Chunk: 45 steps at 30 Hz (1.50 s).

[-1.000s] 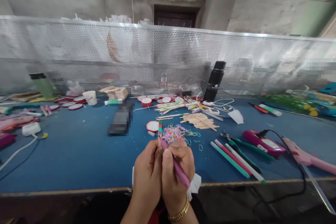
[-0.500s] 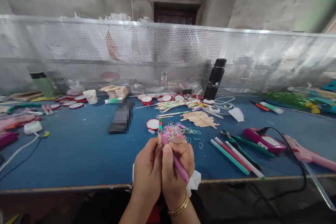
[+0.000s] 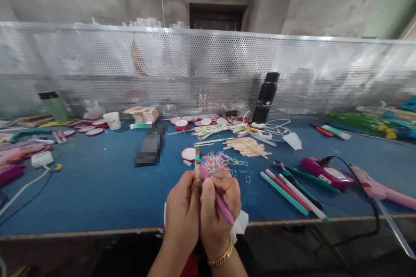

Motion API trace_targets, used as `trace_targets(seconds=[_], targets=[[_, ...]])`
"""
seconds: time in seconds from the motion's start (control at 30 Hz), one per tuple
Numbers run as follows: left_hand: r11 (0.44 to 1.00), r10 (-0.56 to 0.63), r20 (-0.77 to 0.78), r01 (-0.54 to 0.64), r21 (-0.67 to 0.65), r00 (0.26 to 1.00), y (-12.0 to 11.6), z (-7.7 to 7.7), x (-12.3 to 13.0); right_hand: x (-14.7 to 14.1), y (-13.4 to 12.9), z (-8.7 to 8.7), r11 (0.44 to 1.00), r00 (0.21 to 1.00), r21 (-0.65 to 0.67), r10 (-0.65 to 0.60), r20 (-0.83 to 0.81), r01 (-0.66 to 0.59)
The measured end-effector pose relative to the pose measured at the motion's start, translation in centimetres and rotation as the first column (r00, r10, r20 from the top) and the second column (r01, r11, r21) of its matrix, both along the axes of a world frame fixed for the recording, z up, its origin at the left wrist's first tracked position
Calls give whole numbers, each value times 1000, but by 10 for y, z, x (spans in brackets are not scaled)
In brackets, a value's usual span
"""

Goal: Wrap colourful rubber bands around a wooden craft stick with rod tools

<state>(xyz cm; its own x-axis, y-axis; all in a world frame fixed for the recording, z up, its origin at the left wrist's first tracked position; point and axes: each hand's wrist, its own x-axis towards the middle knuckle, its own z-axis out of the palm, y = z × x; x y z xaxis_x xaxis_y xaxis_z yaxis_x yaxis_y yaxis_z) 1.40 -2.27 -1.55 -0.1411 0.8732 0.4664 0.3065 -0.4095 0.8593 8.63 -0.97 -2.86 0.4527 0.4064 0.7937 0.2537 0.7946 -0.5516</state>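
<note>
Pinched upright in my left hand (image 3: 183, 203) is a wooden craft stick (image 3: 197, 162), its upper end marked with green, red and dark bands. My right hand (image 3: 222, 201) is closed around a purple marker pen (image 3: 225, 208), with the front end pointing at the stick. Both hands touch each other near the table's front edge. The pen's tip is too blurred to tell whether it touches the wood. Just beyond my fingers lie a heap of small coloured rubber bands (image 3: 216, 161) and a small red-rimmed white drum (image 3: 189, 154). Something white (image 3: 241, 223) lies partly hidden under my right hand.
Plain craft sticks (image 3: 248, 146) are piled behind the bands. Three pens (image 3: 287, 192), green-handled pliers (image 3: 302, 186) and a magenta device (image 3: 326, 174) lie right. A dark blurred-out object (image 3: 150, 145) lies left. A black bottle (image 3: 266, 97) stands by the perforated metal screen (image 3: 221, 60).
The purple pen has shifted slightly away from the craft stick, showing more of the stick's bare wood. Both hands keep their grips and nearly the same place.
</note>
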Motion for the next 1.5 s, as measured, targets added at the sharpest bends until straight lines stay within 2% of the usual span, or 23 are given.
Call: trace_targets(seconds=[0.13, 0.33, 0.5, 0.7, 0.87, 1.07, 1.27, 1.43, 1.5], targets=[[1000, -9, 12, 9, 2, 1000, -1, 2, 0, 0, -1, 0, 1000, 999, -2, -28, -37, 28], [1000, -8, 38, 8, 20, 999, -2, 4, 1, 0, -2, 0, 993, 993, -22, 115, -22, -116], [1000, -5, 35, 5, 10, 999, -2, 3, 1, -1, -1, -2, 999, 998, -31, 42, -45, -43], [999, -34, 74, 32, 32, 997, -1, 3, 2, -1, -1, -2, 993, 993, -1, 115, -11, -115], [999, 0, 42, -1, 32, 999, -2, 4, 1, -2, -1, -2, 998, 997, -5, 62, -48, -62], [999, -34, 74, 33, 19, 997, -1, 2, 1, -1, 1, -5, 993, 992, 8, 120, -35, -120], [1000, -4, 51, 3, 11, 999, -1, 4, 1, -1, -1, -2, 998, 997, -11, 54, -50, -55], [1000, -24, 85, 23, 17, 996, -1, 4, 2, 0, 0, -3, 994, 994, -1, 105, -16, -105], [1000, -13, 74, 12, 14, 997, -2, 4, 2, 0, 0, -4, 997, 997, -10, 81, -3, -81]])
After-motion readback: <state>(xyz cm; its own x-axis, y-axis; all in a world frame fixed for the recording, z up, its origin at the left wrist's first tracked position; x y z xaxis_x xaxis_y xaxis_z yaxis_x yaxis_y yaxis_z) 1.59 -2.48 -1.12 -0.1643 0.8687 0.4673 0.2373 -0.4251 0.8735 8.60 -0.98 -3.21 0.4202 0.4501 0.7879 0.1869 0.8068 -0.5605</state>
